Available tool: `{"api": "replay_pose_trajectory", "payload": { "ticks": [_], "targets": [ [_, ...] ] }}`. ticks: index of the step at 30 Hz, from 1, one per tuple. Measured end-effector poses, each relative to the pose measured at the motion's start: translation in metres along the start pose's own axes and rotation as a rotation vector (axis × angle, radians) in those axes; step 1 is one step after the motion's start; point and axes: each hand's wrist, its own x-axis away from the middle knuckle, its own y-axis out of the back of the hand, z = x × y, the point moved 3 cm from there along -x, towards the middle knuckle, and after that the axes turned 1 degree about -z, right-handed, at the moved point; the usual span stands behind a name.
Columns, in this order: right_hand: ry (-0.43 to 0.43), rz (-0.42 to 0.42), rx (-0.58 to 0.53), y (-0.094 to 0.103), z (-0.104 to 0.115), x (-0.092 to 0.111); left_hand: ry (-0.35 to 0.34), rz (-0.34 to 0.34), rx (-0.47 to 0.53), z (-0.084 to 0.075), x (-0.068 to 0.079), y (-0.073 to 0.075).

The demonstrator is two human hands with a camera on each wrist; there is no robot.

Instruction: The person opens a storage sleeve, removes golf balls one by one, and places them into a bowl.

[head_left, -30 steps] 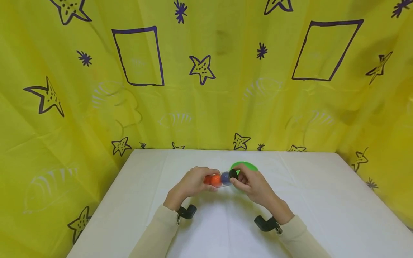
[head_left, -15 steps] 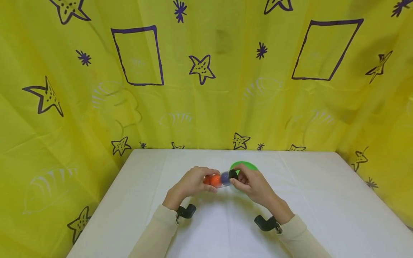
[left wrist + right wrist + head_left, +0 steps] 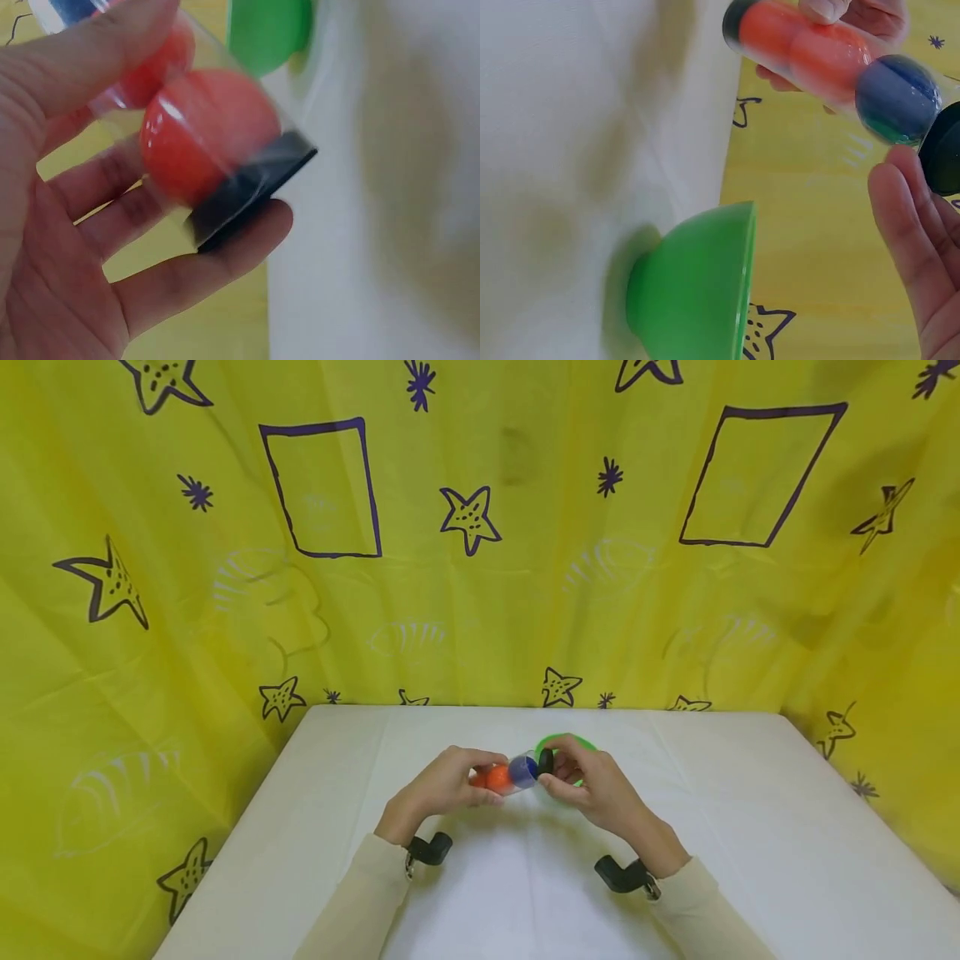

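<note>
My left hand [image 3: 452,783] grips a clear plastic tube [image 3: 831,71] above the table. Inside the tube are two orange-red balls [image 3: 214,135] and a blue ball [image 3: 897,99] near its right end. A black cap [image 3: 251,191] closes the tube's left end, with a finger of the left hand beneath it. A second black cap [image 3: 546,763] is pinched by my right hand [image 3: 592,783] at the right end, where it stands tilted and slightly off the tube's mouth. Behind the right hand, a green bowl [image 3: 694,281] sits upright on the table.
The white-covered table [image 3: 750,827] reaches back to a yellow curtain [image 3: 480,610] with drawn stars. Dark camera mounts [image 3: 430,849] are strapped to both wrists.
The black cap in my right hand has come away from the tube's right end and turned, and the right hand has shifted slightly. The left hand has barely moved.
</note>
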Motion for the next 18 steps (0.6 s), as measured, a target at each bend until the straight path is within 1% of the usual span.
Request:
{"api": "replay_pose_trajectory", "payload": {
  "ticks": [3, 6, 13, 18],
  "targets": [
    [-0.010, -0.005, -0.039, 0.0032, 0.0004, -0.0003, -0.005, -0.022, -0.002, -0.0002, -0.0001, 0.0013],
    [-0.040, -0.026, -0.058, 0.0056, -0.0010, -0.0009, -0.009, -0.044, -0.027, -0.0010, -0.0013, 0.0029],
    [-0.171, -0.070, -0.136, 0.0067, -0.0026, -0.0003, 0.053, -0.098, -0.095, 0.0018, 0.0018, 0.0051],
    [-0.200, -0.066, -0.208, 0.0048, -0.0053, 0.0008, 0.081, -0.145, -0.124, 0.0026, 0.0020, 0.0074]
  ]
}}
